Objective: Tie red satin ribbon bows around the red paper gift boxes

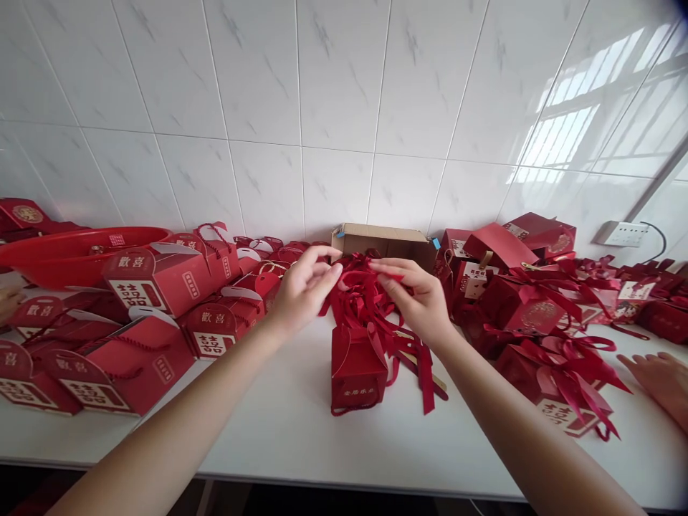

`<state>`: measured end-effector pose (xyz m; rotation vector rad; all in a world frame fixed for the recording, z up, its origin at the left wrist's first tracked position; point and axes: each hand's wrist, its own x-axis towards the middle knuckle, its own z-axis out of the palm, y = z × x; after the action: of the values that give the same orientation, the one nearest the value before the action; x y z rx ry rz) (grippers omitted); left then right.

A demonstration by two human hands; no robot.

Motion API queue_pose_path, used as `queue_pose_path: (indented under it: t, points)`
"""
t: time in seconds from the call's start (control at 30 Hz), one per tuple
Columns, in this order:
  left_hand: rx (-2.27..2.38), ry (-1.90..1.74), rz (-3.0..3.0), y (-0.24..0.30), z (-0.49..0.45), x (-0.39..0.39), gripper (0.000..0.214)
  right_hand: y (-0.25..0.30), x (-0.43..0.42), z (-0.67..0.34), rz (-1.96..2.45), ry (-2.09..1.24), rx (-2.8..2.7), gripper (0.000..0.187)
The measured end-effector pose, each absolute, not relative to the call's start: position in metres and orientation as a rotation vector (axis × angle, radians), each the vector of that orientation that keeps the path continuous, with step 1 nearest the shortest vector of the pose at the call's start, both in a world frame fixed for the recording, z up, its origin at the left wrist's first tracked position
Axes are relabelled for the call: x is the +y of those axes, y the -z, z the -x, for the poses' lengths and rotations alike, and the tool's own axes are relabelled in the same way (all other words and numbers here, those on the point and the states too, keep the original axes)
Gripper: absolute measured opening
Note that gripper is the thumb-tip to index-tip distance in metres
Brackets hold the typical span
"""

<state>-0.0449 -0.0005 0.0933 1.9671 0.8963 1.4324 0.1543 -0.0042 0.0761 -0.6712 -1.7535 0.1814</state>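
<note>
In the middle of the head view, a small red gift box (pixel 357 373) stands upright on the white table, gold lettering on its front. Behind and above it is a tangle of red ribbons (pixel 365 304). My right hand (pixel 413 290) pinches a red ribbon between thumb and fingers, its end poking out past them. On the other side, my left hand (pixel 309 283) has its thumb and index finger closed at the edge of the ribbon, the other fingers loosely bent. Exactly how the ribbon runs between my fingers is partly hidden.
An open cardboard box (pixel 387 235) stands against the tiled wall. Stacked red gift boxes (pixel 155 279) and a red basin (pixel 69 261) are at left. Ribboned boxes (pixel 537 308) crowd the right. Another person's hand (pixel 661 380) rests at the right edge; another (pixel 8 302) shows at left.
</note>
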Motion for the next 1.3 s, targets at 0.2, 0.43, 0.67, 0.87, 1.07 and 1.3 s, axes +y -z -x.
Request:
queue_pose_path:
  t: [0.2, 0.43, 0.67, 0.87, 1.07, 1.3]
  points:
    - [1.631, -1.625, -2.589, -0.057, 0.108, 0.0, 0.022, -0.024, -0.014, -0.208, 1.283, -0.429, -1.539, 0.028]
    - [1.771, -0.729, -2.684, 0.003, 0.16, -0.008, 0.022, 0.033, -0.025, -0.264, 1.705, -0.169, -1.765, 0.018]
    - [1.371, -1.075, -2.285, 0.0, 0.083, -0.019, 0.02, 0.004, -0.015, -0.199, 1.326, -0.59, -1.818, 0.034]
    - [1.288, -0.821, -1.637, 0.007, 0.054, -0.013, 0.039, 0.016, -0.006, -0.175, 1.272, -1.151, -1.613, 0.04]
    - [1.169, -0.735, -1.535, 0.0, 0.054, -0.015, 0.034, 0.015, -0.007, -0.182, 1.192, -1.587, -1.636, 0.048]
    - [1.206, -0.89, -1.507, -0.006, 0.051, -0.021, 0.038, 0.015, -0.01, -0.182, 1.008, -1.641, -1.453, 0.049]
